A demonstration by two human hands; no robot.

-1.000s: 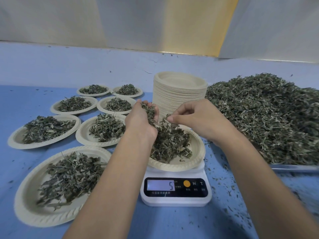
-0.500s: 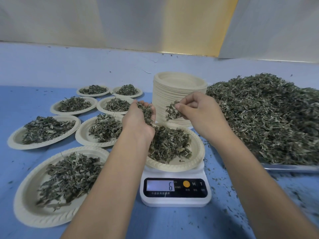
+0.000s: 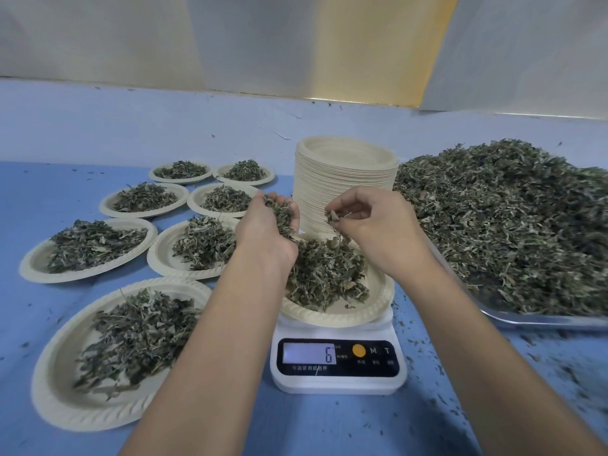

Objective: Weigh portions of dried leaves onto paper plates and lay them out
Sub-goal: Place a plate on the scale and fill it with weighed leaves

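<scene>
as left grip (image 3: 267,232) cups leaves (image 3: 283,219), right grip (image 3: 373,227) pinches

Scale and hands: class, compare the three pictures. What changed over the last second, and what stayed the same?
The right hand rose off the weighed plate, now pinching a few leaves above it. The scale display went from 5 to 6. The left hand still cups its handful; the laid-out plates and plate stack stayed put.

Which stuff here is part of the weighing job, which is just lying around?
Job: left hand, handful of leaves, right hand, pinch of leaves, plate on scale, scale, leaf heap, tray, plate stack, seven filled plates.
Lying about: leaf crumbs on blue table, wall panels.
</scene>
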